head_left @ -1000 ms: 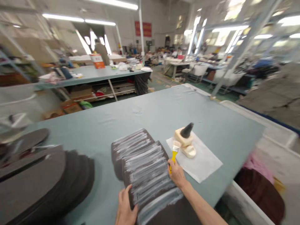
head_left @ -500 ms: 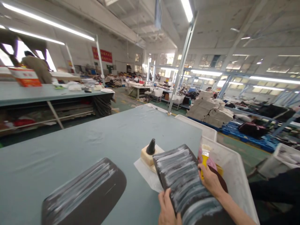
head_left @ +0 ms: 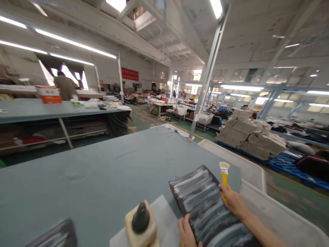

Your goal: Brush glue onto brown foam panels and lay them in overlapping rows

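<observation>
A dark, flat panel (head_left: pixel 205 206), its upper face streaked with whitish wet-looking bands, is held up over the right part of the table. At its left edge my left hand (head_left: pixel 187 233) is closed on it, the lower fingers cut off by the frame. My right hand (head_left: pixel 233 204) grips a yellow-handled paintbrush (head_left: pixel 224 176), bristles up, beside the panel's right edge. Left of the panel, a cream block-shaped container with a black cone-shaped top (head_left: pixel 141 218) stands on a white sheet (head_left: pixel 166 216). Another streaked dark panel (head_left: pixel 58 236) lies at the lower left, partly out of frame.
The blue-grey table (head_left: pixel 102 175) spreads ahead, with a metal post (head_left: pixel 205 82) at its far corner. White bins (head_left: pixel 272 209) line its right side. Another table (head_left: pixel 23 111) stands far left, a person (head_left: pixel 65 85) behind it. Grey stacks (head_left: pixel 246 133) sit on blue pallets.
The view has swung right. Both hands have carried the upper streaked panel off the one beneath, past the container to the right. The brush has stayed in my right hand.
</observation>
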Motion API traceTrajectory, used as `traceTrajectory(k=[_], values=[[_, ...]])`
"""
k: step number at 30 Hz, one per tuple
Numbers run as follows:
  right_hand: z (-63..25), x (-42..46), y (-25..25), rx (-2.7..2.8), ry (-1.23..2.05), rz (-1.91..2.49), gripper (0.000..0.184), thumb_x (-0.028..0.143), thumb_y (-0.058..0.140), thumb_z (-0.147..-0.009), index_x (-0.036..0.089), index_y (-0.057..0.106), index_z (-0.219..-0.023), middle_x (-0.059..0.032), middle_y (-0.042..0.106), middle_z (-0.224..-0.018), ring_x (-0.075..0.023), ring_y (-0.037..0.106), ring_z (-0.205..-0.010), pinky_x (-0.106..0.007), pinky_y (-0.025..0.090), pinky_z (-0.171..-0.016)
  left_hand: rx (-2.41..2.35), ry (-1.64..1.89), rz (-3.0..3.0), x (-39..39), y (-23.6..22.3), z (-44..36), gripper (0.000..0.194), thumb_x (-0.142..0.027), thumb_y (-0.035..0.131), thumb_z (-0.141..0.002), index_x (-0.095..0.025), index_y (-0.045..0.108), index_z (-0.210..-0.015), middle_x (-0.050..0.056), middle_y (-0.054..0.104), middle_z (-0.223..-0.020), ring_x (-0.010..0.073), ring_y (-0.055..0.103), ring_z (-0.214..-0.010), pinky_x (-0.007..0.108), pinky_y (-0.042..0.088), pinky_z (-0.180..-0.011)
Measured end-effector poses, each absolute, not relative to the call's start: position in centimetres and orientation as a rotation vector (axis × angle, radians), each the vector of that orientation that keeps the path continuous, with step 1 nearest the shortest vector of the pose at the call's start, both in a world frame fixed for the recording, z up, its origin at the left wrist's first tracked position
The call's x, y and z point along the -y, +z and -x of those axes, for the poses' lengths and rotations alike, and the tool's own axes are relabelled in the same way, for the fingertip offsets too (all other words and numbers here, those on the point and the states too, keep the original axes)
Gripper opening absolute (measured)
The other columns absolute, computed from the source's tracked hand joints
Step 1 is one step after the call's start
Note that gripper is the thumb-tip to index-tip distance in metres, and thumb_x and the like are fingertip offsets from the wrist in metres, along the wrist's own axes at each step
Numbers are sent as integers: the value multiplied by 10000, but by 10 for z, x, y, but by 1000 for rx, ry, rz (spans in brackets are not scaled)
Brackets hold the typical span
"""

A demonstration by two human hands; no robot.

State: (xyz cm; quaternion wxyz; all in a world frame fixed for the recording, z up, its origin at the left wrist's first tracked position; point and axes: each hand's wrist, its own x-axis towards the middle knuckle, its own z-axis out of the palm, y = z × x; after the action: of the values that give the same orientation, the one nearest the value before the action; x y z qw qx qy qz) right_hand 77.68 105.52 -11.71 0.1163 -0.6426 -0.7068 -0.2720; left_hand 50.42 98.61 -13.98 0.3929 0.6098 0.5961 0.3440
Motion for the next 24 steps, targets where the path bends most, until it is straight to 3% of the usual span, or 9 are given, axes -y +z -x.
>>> traceTrajectory(k=[4, 8, 13, 16, 20, 24], values=[[-832, -1208, -90, 2172, -773, 1821, 259, 162, 316, -896, 189, 508, -1067, -93, 561, -985, -145, 578, -658, -223, 384, -529, -1556, 1136, -1572, -1108, -132, -576, 670, 20, 479, -644, -143, 361, -1283, 143, 365, -1296, 220, 494, -1157, 289, 396, -952], [-860, -1337, -31, 2206, -749, 1833, 252, 177, 348, -901, 188, 489, -1109, -109, 536, -1032, -159, 554, -696, -240, 360, -553, -1559, 1323, -1609, -1224, -106, -627, 594, -35, 521, -701, -181, 353, -1252, 113, 399, -1213, 206, 492, -1133, 312, 402, -961], [-879, -1448, 18, 2080, -645, 1768, 222, 271, 504, -876, 191, 481, -1082, -111, 527, -1036, -233, 499, -930, -276, 368, -664, -1613, 1392, -1565, -1351, -97, -664, 600, -128, 596, -717, -169, 339, -1258, 123, 370, -1214, 230, 460, -1149, 360, 372, -995], [-888, -1472, -11, 1961, -507, 1812, 229, 240, 529, -862, 180, 476, -1077, -106, 528, -1012, -234, 485, -943, -289, 358, -685, -1531, 1259, -1511, -1397, -120, -667, 653, -202, 604, -745, -127, 296, -1315, 160, 366, -1231, 252, 409, -1202, 369, 309, -1043], [-888, -1450, -105, 1987, -181, 1871, 180, 180, 536, -838, 195, 477, -1007, -76, 534, -969, -183, 509, -853, -264, 359, -654, -1588, 1142, -1382, -1412, -159, -651, 607, -251, 540, -794, -98, 292, -1326, 183, 390, -1258, 261, 341, -1257, 374, 248, -1073], [-879, -1416, -184, 2022, -106, 1934, 202, 256, 615, -792, 212, 476, -931, -65, 537, -919, -196, 522, -842, -264, 377, -627, -1698, 1113, -1224, -1381, -178, -631, 527, -288, 458, -823, -74, 325, -1285, 219, 363, -1304, 230, 497, -1097, 358, 342, -1003]])
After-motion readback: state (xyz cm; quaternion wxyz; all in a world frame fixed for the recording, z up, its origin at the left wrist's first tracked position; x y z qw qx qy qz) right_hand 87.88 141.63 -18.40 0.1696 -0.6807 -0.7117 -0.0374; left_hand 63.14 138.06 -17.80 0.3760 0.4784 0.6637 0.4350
